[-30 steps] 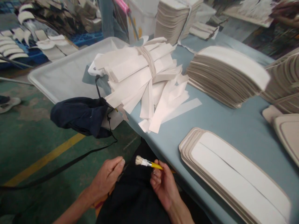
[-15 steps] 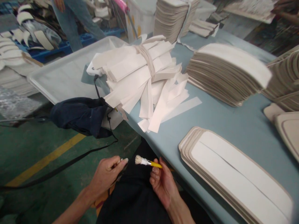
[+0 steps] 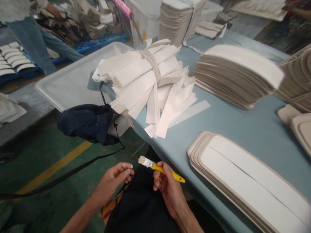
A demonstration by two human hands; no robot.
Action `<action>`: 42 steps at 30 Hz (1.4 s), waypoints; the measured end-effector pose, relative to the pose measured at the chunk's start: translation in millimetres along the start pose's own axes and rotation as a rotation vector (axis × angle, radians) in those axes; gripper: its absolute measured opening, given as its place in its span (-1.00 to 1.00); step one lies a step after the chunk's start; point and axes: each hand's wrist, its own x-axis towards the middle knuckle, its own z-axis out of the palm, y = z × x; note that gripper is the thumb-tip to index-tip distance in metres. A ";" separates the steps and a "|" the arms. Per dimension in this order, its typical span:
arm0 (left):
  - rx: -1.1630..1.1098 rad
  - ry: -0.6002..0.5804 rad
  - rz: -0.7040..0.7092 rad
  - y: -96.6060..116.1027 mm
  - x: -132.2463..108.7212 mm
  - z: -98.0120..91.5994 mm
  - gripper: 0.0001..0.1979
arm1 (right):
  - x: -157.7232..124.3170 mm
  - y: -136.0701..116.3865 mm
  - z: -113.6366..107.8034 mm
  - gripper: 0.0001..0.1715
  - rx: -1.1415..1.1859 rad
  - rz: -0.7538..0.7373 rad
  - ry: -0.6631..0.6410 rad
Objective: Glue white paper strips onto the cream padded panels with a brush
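My right hand grips a paint brush by its yellow handle. Pale bristles point left, and white paste coats their base near the metal ferrule. Just left of the bristle tip is my left hand, its fingers loosely curled, with the thumb and index fingertip slightly apart. A small white speck shows on a fingertip there; I see nothing else held. Both hands are over my dark-clothed lap, beside the edge of the blue-grey table. On the table, nearest the brush, lies a stack of long rounded boards with white tops.
A tied bundle of white strips lies on the table, with loose strips in front. Behind are curved board stacks and a strapped stack. A dark blue bag hangs at the left by a plastic bin. Another person stands beyond.
The brush has turned in my right hand, so more of its yellow handle shows. My left thumb and index finger have loosened from a pinch. The person behind has moved left.
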 end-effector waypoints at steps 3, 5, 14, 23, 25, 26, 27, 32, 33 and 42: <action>-0.148 0.001 -0.006 10.1 -6.3 6.7 -0.59 | -1.7 -3.2 2.5 -0.33 -0.001 -0.018 -0.035; -0.222 0.009 -0.008 14.4 -8.6 8.6 -0.58 | -2.8 -6.0 5.9 -0.35 0.031 -0.003 -0.065; -0.358 0.084 -0.006 24.2 -13.7 14.9 -0.37 | -6.4 -9.7 19.8 -0.40 0.019 0.019 -0.223; -0.223 0.228 -0.029 0.3 2.4 8.9 -0.28 | -11.7 -10.7 9.5 -0.47 0.106 0.001 -0.260; -0.180 0.236 -0.039 -4.3 5.2 6.0 -0.27 | -12.2 -11.5 8.1 -0.47 0.113 0.003 -0.265; -0.161 0.231 -0.045 -5.8 6.0 4.5 -0.28 | -12.5 -12.2 7.7 -0.47 0.114 0.006 -0.265; -0.143 0.220 -0.051 -6.7 6.4 3.1 -0.29 | -12.8 -13.2 7.2 -0.46 0.115 0.009 -0.265; -0.052 0.175 -0.060 -5.2 5.4 -2.9 -0.34 | -15.0 -19.0 4.7 -0.44 0.125 0.010 -0.273; -0.031 0.177 -0.057 -4.7 5.3 -3.5 -0.32 | -15.2 -19.7 4.0 -0.43 0.126 0.008 -0.273; 0.190 0.260 -0.003 -18.6 10.3 -0.1 -0.44 | -15.0 -23.5 -1.8 -0.49 0.153 -0.012 -0.280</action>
